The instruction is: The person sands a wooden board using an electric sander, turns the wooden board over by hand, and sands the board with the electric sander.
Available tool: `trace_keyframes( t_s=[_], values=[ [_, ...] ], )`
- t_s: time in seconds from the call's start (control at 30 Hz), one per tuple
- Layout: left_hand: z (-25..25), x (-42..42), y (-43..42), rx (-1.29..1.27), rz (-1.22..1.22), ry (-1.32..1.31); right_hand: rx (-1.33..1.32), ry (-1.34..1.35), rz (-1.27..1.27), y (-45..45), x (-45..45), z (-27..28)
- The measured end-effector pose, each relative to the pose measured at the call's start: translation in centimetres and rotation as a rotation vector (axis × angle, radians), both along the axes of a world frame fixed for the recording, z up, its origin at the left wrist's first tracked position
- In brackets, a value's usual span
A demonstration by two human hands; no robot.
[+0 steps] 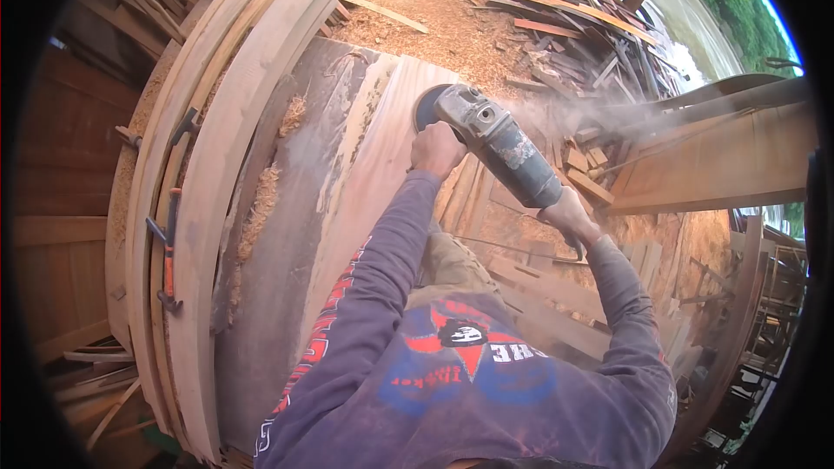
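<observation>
My left hand point(437, 150) is closed at the head end of a dusty angle grinder point(514, 159), close to its dark round disc point(426, 108). Around the grinder's rear end wraps my right hand point(569, 211). The disc is over the pale strip along the right side of a wide wooden plank point(282, 269); I cannot tell whether it touches the wood. Fine dust hangs in the air to the right of the tool.
Long curved beams point(239, 113) stand along the left, with an orange-handled hammer point(170, 247) on them. Scrap wood point(599, 43) lies piled at the upper right, near sawdust-covered ground point(382, 0). A broad board point(712, 161) stands at right, with small wood blocks point(591, 161) beside it.
</observation>
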State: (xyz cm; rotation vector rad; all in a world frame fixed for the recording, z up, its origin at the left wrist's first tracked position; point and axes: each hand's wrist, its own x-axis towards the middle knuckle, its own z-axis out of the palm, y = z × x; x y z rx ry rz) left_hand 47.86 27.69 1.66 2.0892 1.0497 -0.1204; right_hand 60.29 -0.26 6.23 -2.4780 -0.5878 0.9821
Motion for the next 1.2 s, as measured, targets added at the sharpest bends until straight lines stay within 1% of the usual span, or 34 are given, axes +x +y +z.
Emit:
trace_keyframes(
  t_s=[0.07, 0.13, 0.23, 0.27, 0.3, 0.37, 0.4, 0.47, 0.5, 0.57, 0.6, 0.63, 0.7, 0.77, 0.87, 0.93, 1.0, 1.1, 1.17, 1.2],
  values=[
    [-1.0, 1.9, 0.8, 0.006, 0.002, -0.025, -0.037, -0.036, 0.027, 0.4, 2.0, -0.6],
    [-0.6, 3.5, 1.4, -0.002, -0.001, -0.032, -0.043, -0.080, 0.061, 0.2, 4.4, -2.3],
    [-0.2, 5.5, 2.6, -0.011, -0.007, -0.042, -0.008, -0.061, 0.070, 2.0, 6.1, -1.3],
    [-0.3, 6.1, 3.1, -0.018, -0.008, -0.048, -0.015, -0.058, 0.106, 2.4, 7.0, -1.8],
    [-0.6, 6.6, 3.8, -0.029, 0.042, -0.044, -0.039, -0.054, 0.097, 3.0, 8.0, -2.2],
    [-1.6, 7.4, 5.1, -0.015, 0.035, -0.104, -0.085, -0.037, 0.175, 4.5, 9.5, -2.7],
    [-1.7, 7.4, 5.6, 0.017, 0.041, -0.113, -0.010, -0.044, 0.160, 5.4, 9.6, -2.5],
    [-2.0, 7.2, 6.2, 0.073, 0.083, -0.143, -0.041, -0.011, 0.157, 6.9, 9.9, -2.4],
    [-2.3, 7.0, 6.1, 0.105, 0.111, -0.167, -0.145, 0.009, 0.166, 7.4, 10.3, -2.4],
    [-3.5, 6.1, 5.3, 0.128, 0.209, -0.183, -0.070, 0.028, 0.203, 8.4, 8.2, -1.6],
    [-3.0, 4.5, 5.0, 0.113, 0.235, -0.181, -0.093, 0.056, 0.283, 8.5, 7.8, -1.9],
    [-3.2, 3.1, 4.6, 0.137, 0.278, -0.184, -0.100, 0.033, 0.308, 8.7, 7.5, -2.1],
    [-2.8, -0.7, 3.6, 0.105, 0.337, -0.177, -0.114, 0.020, 0.366, 9.6, 5.6, -2.4],
    [-2.9, -4.4, 2.3, 0.100, 0.412, -0.159, -0.075, 0.002, 0.438, 9.7, 3.6, -2.2],
    [-2.4, -10.7, 0.3, 0.118, 0.517, -0.138, -0.083, -0.004, 0.530, 9.1, 1.2, -3.4],
    [-1.8, -15.3, -1.7, 0.116, 0.552, -0.121, -0.118, 0.034, 0.593, 9.3, -2.4, -2.3],
    [-1.7, -19.1, -3.6, 0.088, 0.575, -0.109, -0.179, 0.060, 0.626, 9.2, -6.4, -0.8],
    [-1.1, -25.0, -7.2, 0.054, 0.643, -0.115, -0.082, 0.106, 0.665, 6.7, -9.6, -1.9],
    [-1.8, -28.3, -9.7, 0.050, 0.666, -0.134, -0.012, 0.161, 0.652, 5.0, -12.9, -2.2],
    [-1.1, -30.4, -10.6, 0.016, 0.664, -0.125, -0.039, 0.155, 0.645, 4.0, -14.2, -2.5]
  ],
)
